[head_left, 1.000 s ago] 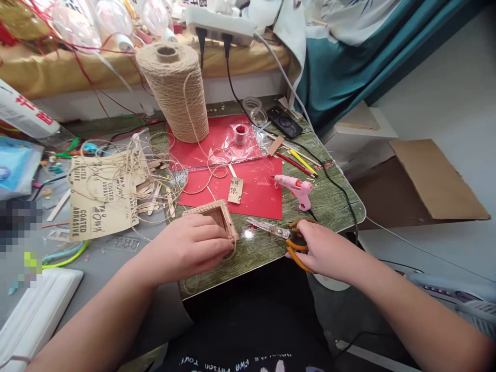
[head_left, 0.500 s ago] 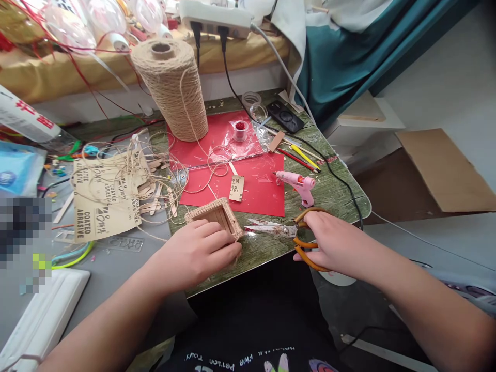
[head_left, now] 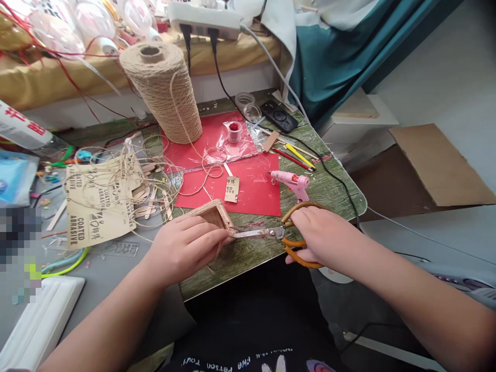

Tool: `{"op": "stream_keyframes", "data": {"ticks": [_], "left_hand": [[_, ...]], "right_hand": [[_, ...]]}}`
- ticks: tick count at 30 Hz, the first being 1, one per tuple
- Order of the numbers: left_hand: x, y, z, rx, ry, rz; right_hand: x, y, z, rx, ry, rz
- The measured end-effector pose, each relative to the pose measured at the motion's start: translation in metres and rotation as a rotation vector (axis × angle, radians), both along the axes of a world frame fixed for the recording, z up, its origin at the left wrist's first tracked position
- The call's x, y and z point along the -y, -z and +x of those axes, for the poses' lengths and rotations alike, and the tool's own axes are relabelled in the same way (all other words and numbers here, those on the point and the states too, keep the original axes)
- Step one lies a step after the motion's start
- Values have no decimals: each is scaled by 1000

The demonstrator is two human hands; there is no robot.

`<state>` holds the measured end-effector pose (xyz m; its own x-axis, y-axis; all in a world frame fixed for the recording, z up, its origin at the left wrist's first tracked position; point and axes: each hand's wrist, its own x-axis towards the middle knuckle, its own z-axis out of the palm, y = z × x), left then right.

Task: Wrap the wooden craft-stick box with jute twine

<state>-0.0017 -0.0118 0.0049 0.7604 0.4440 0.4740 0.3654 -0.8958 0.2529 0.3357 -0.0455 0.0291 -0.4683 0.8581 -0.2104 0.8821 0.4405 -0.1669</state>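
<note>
My left hand (head_left: 186, 243) is closed over the near side of a small open box (head_left: 222, 209) made of wooden sticks with twine along its rim. Its thumb and forefinger pinch together by the box's near corner; whatever lies between them is too small to make out. My right hand (head_left: 320, 232) grips the orange-handled scissors (head_left: 276, 233), whose tips point left and reach those fingertips. Tangled twine (head_left: 151, 175) runs from the large twine spool (head_left: 163, 98) toward the left of the box.
A pink glue gun (head_left: 292, 182) rests right of the red sheet (head_left: 256, 196), which bears a sandpaper scrap (head_left: 232, 189). Printed sandpaper (head_left: 96, 206) and several wooden sticks (head_left: 147, 201) lie left. Farther back are a phone (head_left: 279, 116) and a black cable (head_left: 333, 175).
The scissors have come left, their tips now at the corner of the box and my left fingertips. My left fingers have drawn into a pinch. The whole view has shifted slightly.
</note>
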Motion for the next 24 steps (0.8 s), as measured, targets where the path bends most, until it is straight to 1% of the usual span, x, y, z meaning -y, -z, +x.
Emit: {"op": "stream_keyframes", "data": {"ticks": [6,11,15,19,24], "left_hand": [[-2,2,1,10,-3,-6],[-3,2,0,17,-19,-8],[-3,4,-2,16,-33,-14],[-2,6,-2,6,-48,-28],[-1,4,-1,12,-73,-9]], "right_hand": [[-8,6,-3,-8,-59,8],[-10,10,-4,32,-145,75],[-10,10,-6,44,-198,109],[-11,9,-5,33,-226,128],[-12,14,-2,31,-249,136]]}}
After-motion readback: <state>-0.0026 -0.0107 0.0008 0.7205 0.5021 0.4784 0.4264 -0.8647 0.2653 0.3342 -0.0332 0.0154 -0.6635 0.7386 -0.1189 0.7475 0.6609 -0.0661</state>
